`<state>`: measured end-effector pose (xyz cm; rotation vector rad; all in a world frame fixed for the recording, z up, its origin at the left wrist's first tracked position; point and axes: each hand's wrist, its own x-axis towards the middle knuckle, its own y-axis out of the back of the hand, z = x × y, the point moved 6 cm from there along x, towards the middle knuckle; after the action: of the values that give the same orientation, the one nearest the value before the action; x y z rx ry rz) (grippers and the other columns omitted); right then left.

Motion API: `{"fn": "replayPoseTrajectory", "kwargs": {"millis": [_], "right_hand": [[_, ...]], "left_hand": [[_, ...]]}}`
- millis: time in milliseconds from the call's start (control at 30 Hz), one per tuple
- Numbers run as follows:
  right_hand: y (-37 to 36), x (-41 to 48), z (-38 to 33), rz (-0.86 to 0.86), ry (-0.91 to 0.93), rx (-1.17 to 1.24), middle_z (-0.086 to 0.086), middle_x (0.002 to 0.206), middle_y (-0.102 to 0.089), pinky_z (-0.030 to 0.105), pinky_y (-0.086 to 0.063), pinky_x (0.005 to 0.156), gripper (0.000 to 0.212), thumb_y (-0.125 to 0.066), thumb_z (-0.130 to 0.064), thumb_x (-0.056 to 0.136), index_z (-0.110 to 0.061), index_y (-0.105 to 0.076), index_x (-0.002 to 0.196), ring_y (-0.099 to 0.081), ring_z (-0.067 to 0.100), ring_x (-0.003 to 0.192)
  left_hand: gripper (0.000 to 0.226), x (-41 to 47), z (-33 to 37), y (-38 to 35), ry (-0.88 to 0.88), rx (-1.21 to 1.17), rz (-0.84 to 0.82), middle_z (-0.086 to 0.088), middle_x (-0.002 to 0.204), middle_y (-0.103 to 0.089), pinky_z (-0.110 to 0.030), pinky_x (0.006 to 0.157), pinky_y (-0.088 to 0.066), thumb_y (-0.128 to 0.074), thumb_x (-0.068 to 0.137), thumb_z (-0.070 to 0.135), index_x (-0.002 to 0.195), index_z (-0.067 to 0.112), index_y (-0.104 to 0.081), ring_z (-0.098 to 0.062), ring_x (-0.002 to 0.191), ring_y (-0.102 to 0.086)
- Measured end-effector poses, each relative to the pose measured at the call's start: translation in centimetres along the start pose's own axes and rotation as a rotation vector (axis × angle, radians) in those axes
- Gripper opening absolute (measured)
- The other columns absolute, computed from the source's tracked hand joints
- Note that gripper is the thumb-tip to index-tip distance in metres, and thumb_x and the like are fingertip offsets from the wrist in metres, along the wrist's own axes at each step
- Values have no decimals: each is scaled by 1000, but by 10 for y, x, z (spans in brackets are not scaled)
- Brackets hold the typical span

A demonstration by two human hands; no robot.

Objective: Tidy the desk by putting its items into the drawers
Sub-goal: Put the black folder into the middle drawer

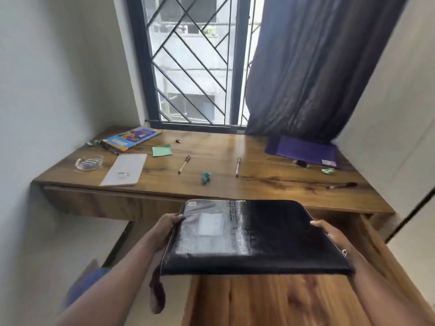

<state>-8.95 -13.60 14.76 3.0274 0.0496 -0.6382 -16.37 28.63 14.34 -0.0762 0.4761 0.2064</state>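
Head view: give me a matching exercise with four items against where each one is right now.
Things:
1. black case
2. purple folder
3. glass dish
4. green paper sheet

Places:
A. left end of the desk, beside the white notepad
B. held by the left hand and right hand
C. just right of the colourful book
D. right rear, under the curtain

Pairs: 1-B, 2-D, 3-A, 4-C

— What sort of place is this?
— A home study corner. A wooden desk (259,165) sits under a grilled window (193,67) at top centre, with a purple curtain (317,67) at upper right.
— Anything else?
— A colourful exercise book (133,137), a notepad (124,169) and pens (184,164).
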Motion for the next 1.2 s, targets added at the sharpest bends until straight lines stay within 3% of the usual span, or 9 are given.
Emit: {"fn": "replayPoseTrajectory", "kwargs": {"millis": [67, 133, 233, 333, 500, 667, 833, 1000, 1200], "right_hand": [[22, -1, 7, 21, -36, -24, 5, 58, -68, 28, -49, 57, 23, -45, -11, 95, -3, -61, 81, -64, 16, 53], [51, 6, 23, 58, -69, -41, 1, 56, -69, 24, -55, 58, 22, -46, -11, 96, 0, -64, 88, -66, 13, 53], [83, 31, 45, 82, -57, -251, 6, 93, -72, 37, -45, 101, 33, -50, -17, 96, 5, -60, 119, -64, 25, 99], [88, 37, 74, 6, -103, -396, 15, 126, -59, 44, -38, 108, 33, -41, -20, 100, -1, -57, 123, -54, 31, 119], [106, 37, 101, 153, -159, -446, 19, 124, -59, 41, -42, 101, 38, -40, -24, 100, 1, -57, 124, -55, 34, 114], [119, 53, 106, 236, -168, -513, 23, 122, -58, 36, -40, 93, 41, -39, -24, 101, 5, -56, 123, -54, 37, 114], [109, 75, 101, 204, -234, -641, 20, 132, -53, 32, -38, 90, 45, -36, -28, 101, 3, -49, 131, -50, 35, 120], [86, 101, 102, 125, -243, -709, 17, 142, -43, 39, -35, 107, 60, -49, -39, 95, -2, -38, 140, -44, 33, 129], [62, 132, 103, 70, -179, -742, 13, 140, -46, 33, -39, 102, 68, -59, -42, 88, -6, -37, 141, -48, 31, 125]], "left_hand": [[25, -1, -10, -22, 7, -12, 36, -15, 73, -61, -25, 47, -48, -37, 97, 8, 99, 1, -61, -21, 49, -60], [25, -8, -18, -45, 18, 2, 60, -12, 63, -63, -22, 43, -47, -37, 98, 7, 96, 1, -60, -20, 45, -59], [27, -12, -22, -72, 27, 75, 122, -5, 44, -59, -15, 37, -41, -40, 98, 6, 78, 2, -58, -14, 32, -54], [25, -5, -29, -87, 28, 163, 129, -8, 60, -51, -21, 47, -39, -44, 99, 20, 81, 8, -56, -14, 42, -45], [21, 23, -44, -115, 17, 324, 140, -11, 87, -62, -34, 70, -46, -49, 97, 18, 104, 1, -60, -21, 74, -57], [35, 51, -51, -139, 57, 575, 160, -17, 125, -59, -30, 89, -41, -51, 95, 15, 125, -2, -52, -28, 109, -57], [37, 84, -61, -147, 116, 889, 179, -18, 134, -51, -33, 96, -40, -42, 99, 22, 128, -1, -45, -32, 123, -50], [33, 117, -65, -143, 127, 959, 217, -21, 131, -53, -36, 96, -42, -37, 100, 16, 125, -2, -47, -34, 121, -51], [46, 143, -53, -142, 115, 1130, 227, -24, 145, -35, -39, 111, -29, -34, 102, 17, 143, -2, -30, -36, 137, -33]]}}
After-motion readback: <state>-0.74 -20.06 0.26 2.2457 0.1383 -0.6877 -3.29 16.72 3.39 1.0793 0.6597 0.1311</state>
